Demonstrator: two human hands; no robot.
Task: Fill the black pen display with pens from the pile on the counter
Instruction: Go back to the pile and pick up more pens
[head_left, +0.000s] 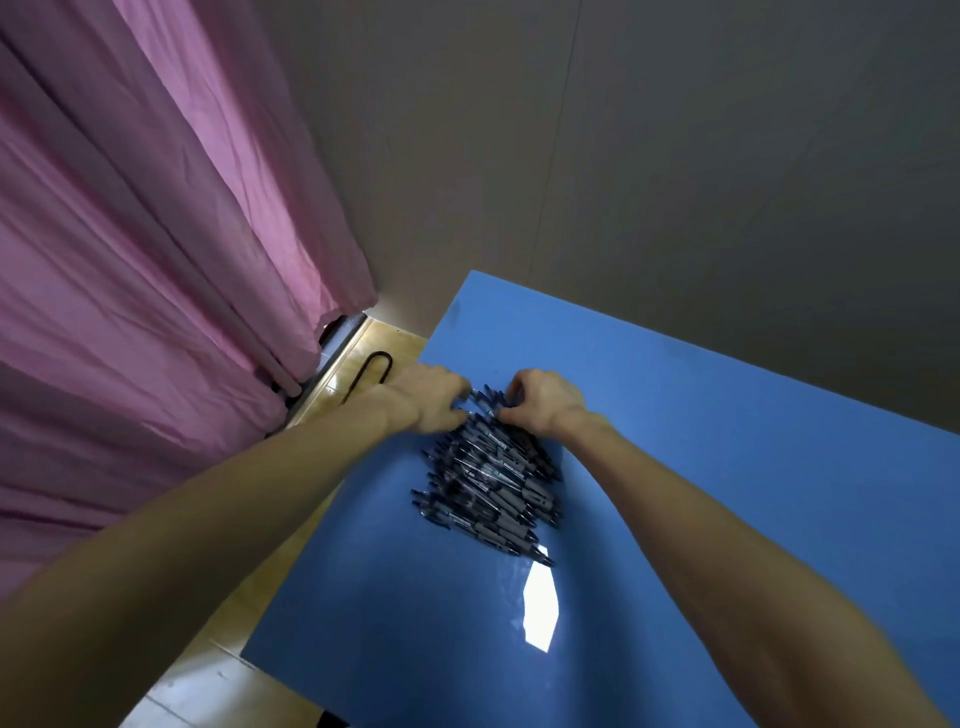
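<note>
A pile of several dark pens (493, 478) lies on the blue counter (701, 467). My left hand (434, 397) and my right hand (540, 402) are both at the far end of the pile, fingers curled down onto the pens there. A few pen ends (485, 397) stick out between the two hands. Both hands grip pens at that end; how many each holds is hidden by the fingers. No black pen display is in view.
A pink curtain (156, 260) hangs at the left, close to the counter's left edge. Below it the tiled floor (363, 358) shows with a black wire loop (371, 371). A grey wall (675, 156) stands behind the counter.
</note>
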